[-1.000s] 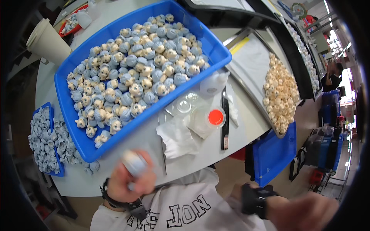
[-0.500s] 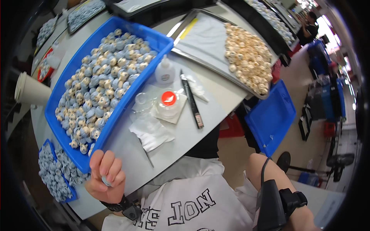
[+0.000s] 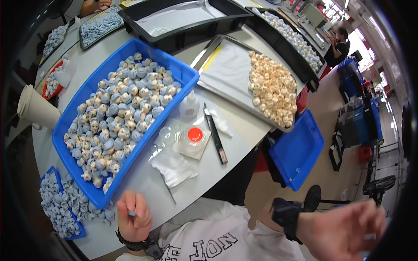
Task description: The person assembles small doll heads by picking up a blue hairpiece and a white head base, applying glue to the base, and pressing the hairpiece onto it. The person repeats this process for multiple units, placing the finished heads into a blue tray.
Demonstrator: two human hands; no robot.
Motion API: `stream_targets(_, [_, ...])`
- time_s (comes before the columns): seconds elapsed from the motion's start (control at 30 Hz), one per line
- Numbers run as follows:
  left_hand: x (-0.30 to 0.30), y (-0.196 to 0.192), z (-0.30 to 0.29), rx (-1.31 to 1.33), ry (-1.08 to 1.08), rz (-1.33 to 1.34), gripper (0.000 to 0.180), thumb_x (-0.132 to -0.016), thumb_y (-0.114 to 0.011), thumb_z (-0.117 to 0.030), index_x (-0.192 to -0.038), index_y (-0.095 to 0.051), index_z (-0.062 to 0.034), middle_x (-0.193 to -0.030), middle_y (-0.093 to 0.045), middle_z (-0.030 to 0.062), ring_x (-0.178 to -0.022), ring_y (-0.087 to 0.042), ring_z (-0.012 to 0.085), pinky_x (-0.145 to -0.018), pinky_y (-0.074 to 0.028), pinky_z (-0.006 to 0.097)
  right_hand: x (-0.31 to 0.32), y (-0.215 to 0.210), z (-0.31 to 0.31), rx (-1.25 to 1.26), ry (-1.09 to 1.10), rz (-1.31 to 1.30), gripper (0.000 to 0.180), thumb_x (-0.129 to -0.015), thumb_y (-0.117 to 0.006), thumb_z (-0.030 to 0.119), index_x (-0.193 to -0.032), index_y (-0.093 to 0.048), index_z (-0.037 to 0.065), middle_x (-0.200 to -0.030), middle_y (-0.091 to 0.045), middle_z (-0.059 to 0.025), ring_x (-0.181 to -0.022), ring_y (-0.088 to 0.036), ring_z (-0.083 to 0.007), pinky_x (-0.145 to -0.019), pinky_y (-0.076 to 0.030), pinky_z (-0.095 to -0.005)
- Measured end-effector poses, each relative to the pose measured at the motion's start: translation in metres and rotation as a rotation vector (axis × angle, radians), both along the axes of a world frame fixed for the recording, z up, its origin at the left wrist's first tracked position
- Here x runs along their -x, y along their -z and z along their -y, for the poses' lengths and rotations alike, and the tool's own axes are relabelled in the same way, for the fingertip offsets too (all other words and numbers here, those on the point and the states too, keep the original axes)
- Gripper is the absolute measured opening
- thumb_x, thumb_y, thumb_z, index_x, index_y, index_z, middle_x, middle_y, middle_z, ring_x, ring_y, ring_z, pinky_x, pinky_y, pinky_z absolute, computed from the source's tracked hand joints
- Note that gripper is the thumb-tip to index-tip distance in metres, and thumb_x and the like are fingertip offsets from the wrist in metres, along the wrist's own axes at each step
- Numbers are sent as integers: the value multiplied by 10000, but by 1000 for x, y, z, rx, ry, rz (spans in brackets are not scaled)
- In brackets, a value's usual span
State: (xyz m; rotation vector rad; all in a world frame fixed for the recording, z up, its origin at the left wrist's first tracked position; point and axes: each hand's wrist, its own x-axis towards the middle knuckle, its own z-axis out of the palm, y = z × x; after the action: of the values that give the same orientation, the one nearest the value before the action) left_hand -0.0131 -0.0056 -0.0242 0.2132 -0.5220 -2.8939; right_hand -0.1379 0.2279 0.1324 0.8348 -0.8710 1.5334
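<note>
My left hand (image 3: 136, 222) is closed, fingertips pinching a small blue-grey piece (image 3: 132, 213), just off the near corner of the blue bin (image 3: 143, 150). That bin holds many small head-shaped pieces (image 3: 117, 113), cream with blue-grey caps. Below its left side, loose blue-grey cap-like pieces (image 3: 54, 209) are heaped on and around a small blue tray (image 3: 78, 224). Raised at the lower right, away from the table, my right hand (image 3: 337, 230) has bent, blurred fingers. Whether it holds anything is unclear.
On the table (image 3: 209, 178) lie a black-handled cutter (image 3: 214, 135), a white squeeze bottle (image 3: 190, 105), a red-topped clear jar (image 3: 191, 141) and a white cloth (image 3: 174, 168). Farther back is a metal tray (image 3: 213, 93) with cream pieces. A paper cup (image 3: 39, 106) stands left; a blue tray (image 3: 300, 148) sits right.
My right hand has come into view at the lower right as its forearm turned. The left hand sits slightly lower and farther right, still pinching its piece. The whole view has shifted a little.
</note>
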Motion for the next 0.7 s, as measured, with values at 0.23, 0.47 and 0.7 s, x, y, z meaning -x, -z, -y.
stream_targets(0.23, [15, -1, -10, 222, -130, 156, 287, -817, -554, -229, -919, -459, 21, -914, -454, 171, -599, -461, 138, -473, -379, 191, 116, 83, -3, -904, 314, 907, 164, -744, -573, 111, -868, -576, 4, -799, -570, -102, -682, -524, -216, -656, -421, -322])
stream_targets(0.47, [24, -17, -10, 327, 51, 209, 452, -825, -570, -175, -1184, -381, 24, -1008, -513, 144, -581, -458, 74, -511, -363, 139, 217, 128, -10, -1637, 834, 697, 196, -646, -675, 167, -767, -603, 30, -772, -552, -121, -815, -514, -274, -702, -408, -373])
stream_targets(0.7, [23, -2, -9, 378, -65, 354, 337, -756, -636, -141, -955, -421, 26, -905, -506, 203, -487, -497, 131, -404, -404, 170, 232, 124, -19, -1721, 581, 756, 178, -615, -658, 94, -757, -574, 28, -766, -560, -109, -783, -541, -269, -659, -424, -363])
